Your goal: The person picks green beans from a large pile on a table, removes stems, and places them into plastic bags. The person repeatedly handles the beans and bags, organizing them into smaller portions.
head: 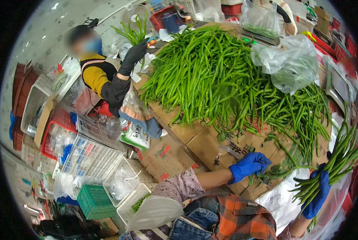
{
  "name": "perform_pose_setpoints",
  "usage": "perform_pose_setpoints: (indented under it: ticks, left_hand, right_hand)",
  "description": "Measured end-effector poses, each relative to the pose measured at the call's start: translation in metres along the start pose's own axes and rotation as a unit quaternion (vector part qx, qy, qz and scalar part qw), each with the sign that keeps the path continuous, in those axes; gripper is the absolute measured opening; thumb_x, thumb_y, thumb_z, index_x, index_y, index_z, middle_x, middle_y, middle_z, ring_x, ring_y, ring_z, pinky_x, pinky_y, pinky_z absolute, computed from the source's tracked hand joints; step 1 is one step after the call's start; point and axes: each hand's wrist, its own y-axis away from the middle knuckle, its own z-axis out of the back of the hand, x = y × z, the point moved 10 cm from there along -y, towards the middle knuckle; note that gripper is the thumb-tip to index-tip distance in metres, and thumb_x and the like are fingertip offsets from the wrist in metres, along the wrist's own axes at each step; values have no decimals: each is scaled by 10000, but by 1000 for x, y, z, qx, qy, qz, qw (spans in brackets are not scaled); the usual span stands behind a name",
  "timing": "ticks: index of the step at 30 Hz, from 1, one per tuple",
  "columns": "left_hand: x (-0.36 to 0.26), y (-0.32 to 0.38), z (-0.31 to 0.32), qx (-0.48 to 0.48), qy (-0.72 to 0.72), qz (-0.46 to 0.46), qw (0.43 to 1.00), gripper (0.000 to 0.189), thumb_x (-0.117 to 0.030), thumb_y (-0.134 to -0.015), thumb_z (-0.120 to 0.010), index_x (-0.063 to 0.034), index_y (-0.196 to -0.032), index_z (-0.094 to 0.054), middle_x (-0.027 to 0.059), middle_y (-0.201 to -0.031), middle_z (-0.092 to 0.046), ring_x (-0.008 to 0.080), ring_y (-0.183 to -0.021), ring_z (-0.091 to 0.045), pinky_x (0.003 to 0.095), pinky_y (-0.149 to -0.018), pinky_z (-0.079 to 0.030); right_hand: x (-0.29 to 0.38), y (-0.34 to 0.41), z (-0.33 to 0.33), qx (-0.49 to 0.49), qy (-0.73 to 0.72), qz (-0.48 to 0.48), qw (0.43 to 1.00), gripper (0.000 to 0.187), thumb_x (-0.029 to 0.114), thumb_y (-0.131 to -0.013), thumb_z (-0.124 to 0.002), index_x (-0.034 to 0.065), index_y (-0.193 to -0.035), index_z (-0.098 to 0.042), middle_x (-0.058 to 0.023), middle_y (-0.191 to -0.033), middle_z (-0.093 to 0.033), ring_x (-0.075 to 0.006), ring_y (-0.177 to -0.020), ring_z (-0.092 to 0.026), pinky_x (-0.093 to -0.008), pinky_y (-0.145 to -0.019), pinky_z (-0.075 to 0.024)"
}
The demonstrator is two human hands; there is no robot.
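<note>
My left hand [251, 167], in a blue glove, is low over the cardboard [197, 142] with its fingers curled; whether anything is between them cannot be told. Stems, leaves and a few loose peppers lie beside its fingertips. On the right, my right hand [318, 192], also blue-gloved, is shut on a bunch of long green chili peppers [342, 159]. A large heap of the same kind of peppers [209, 75] spreads over the cardboard-covered table. Under and beside my right hand is a white plastic sheet or bag [284, 198].
Across the left corner, a masked co-worker [99, 75] raises a black-gloved hand [134, 57] holding peppers. A clear plastic bag [290, 63] lies on the heap, near a scale [338, 87]. White crates [92, 156] and a green crate [95, 202] stand at left. Another person's arm [287, 22] shows at the far side.
</note>
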Motion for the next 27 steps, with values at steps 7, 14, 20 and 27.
perform_pose_setpoints:
  ticks: [7,14,20,27]
  left_hand:
    - [-47,-6,46,-154,-166,-150,962,422,29,-842,-598,-68,-1252,-573,165,-1173,-586,236,-1008,-604,346,-853,-502]
    - [-89,-18,-1,-168,-404,-260,861,406,-171,-874,-644,-79,-1256,-540,199,-1243,-539,321,-1152,-541,408,-966,-437]
    - [-101,-21,-69,-46,-480,-356,801,378,23,-849,-598,-59,-1218,-583,105,-1241,-591,241,-1211,-501,366,-1055,-356]
    - [-91,-36,-212,118,-352,-340,864,1045,-306,-682,-847,-37,-1479,-227,206,-1392,-419,345,-1261,-428,426,-1046,-352]
  right_hand:
    - [-9,22,-38,10,183,-47,982,346,114,-843,-659,-16,-1143,-547,-99,-908,-622,-214,-719,-639,-322,-595,-536]
    - [29,49,34,-67,140,31,987,392,109,-867,-638,-12,-1227,-537,-89,-1031,-628,-200,-819,-625,-315,-728,-520]
    - [99,97,67,-190,52,191,962,373,70,-845,-600,-40,-1198,-561,-135,-1135,-624,-276,-967,-633,-397,-886,-496]
    - [149,171,104,-320,-8,321,892,310,63,-854,-595,-29,-1149,-584,-147,-1140,-607,-306,-956,-635,-397,-880,-511]
